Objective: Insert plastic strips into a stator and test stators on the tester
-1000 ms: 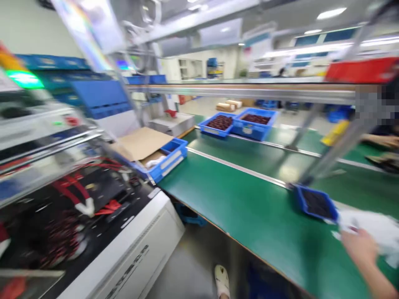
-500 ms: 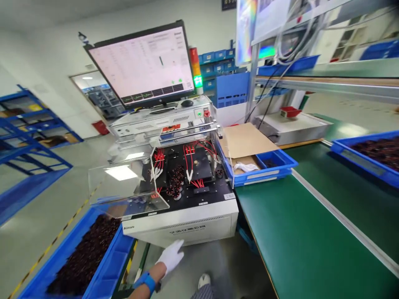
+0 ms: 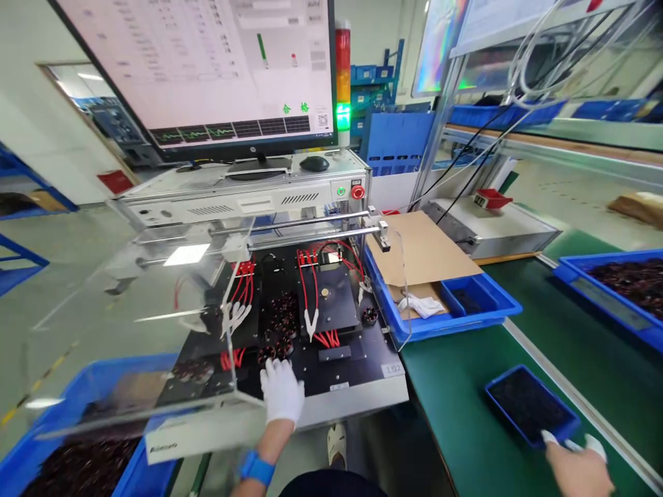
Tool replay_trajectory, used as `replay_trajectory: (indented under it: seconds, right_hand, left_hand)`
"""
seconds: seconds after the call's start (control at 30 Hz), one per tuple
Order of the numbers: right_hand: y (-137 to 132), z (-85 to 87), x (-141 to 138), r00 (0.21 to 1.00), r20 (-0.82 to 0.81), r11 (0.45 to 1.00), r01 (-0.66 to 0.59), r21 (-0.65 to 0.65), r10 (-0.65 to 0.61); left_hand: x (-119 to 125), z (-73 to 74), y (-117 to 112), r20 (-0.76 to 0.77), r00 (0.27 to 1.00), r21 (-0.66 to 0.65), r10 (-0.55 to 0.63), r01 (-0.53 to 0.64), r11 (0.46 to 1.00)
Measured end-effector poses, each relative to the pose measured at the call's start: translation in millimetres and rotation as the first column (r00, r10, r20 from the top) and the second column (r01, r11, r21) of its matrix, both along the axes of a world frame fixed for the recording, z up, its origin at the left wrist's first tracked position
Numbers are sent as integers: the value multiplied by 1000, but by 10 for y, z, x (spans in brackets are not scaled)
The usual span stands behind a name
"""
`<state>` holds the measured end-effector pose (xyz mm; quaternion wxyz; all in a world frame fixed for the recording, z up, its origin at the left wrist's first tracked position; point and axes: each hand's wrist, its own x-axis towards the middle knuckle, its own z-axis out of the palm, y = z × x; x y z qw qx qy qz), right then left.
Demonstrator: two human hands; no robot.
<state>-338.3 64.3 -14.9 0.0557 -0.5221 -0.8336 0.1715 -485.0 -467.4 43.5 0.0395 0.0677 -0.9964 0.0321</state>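
My left hand [image 3: 282,392], in a white glove with a blue wristband, lies flat on the front of the test machine's black deck [image 3: 342,359], just under the raised clear cover [image 3: 155,324]. Small dark wound coils [image 3: 280,317] and red clip leads [image 3: 311,304] sit just beyond its fingers. My right hand [image 3: 576,464], with white fingertip covers, is at the near edge of a small blue tray [image 3: 531,404] of dark parts on the green bench [image 3: 466,414]. Whether it grips the tray's rim is unclear.
A large monitor [image 3: 207,69] and a signal light lit green [image 3: 342,114] stand behind the machine. Beside it is a blue bin with cardboard and a white glove [image 3: 445,304]. Blue bins of dark coils are at lower left [image 3: 77,462] and far right [image 3: 621,283].
The view swung left from the green bench to the test machine. My gloved left hand rose from below the machine onto its deck. My right hand and the small tray came back into view.
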Motion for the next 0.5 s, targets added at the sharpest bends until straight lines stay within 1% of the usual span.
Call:
replay_trajectory:
  seconds: [0.03, 0.07, 0.1, 0.13, 0.17, 0.23, 0.3, 0.4, 0.47, 0.5]
  right_hand:
    - [-49, 51, -160, 999, 19, 997, 44, 63, -46]
    - [-91, 91, -327, 998, 32, 990, 43, 132, -48]
    - [-121, 119, -489, 999, 44, 981, -7, 195, -1]
    - [-133, 135, -640, 995, 60, 967, -93, 236, 81]
    - [-127, 138, -774, 985, 83, 954, -169, 246, 154]
    - [-68, 114, -976, 960, 134, 942, -268, 201, 245]
    - [21, 62, -1091, 943, 184, 941, -306, 144, 278]
    - [139, -30, -1145, 933, 204, 944, -319, 83, 297]
    - [196, -86, -1144, 940, 185, 951, -303, 58, 288]
    - [222, -109, -1141, 944, 172, 955, -292, 45, 281]
  left_hand:
    - [-15, -27, -50, -15, 999, 13, -41, 41, 999]
    - [-23, -48, -92, -25, 997, 36, -73, 74, 997]
    - [-29, -61, -123, -25, 994, 63, -102, 104, 993]
    - [-34, -67, -139, -21, 992, 87, -124, 126, 988]
    - [-39, -67, -141, -14, 990, 99, -140, 140, 985]
    - [-56, -57, -110, -3, 990, 91, -139, 138, 986]
    - [-84, -53, -61, 13, 994, 67, -108, 107, 992]
    - [-146, -34, -31, 49, 998, 67, -49, 45, 997]
    - [-212, 40, -45, 113, 993, 122, -17, 3, 993]
    - [-261, 108, -47, 145, 989, 168, -19, -6, 986]
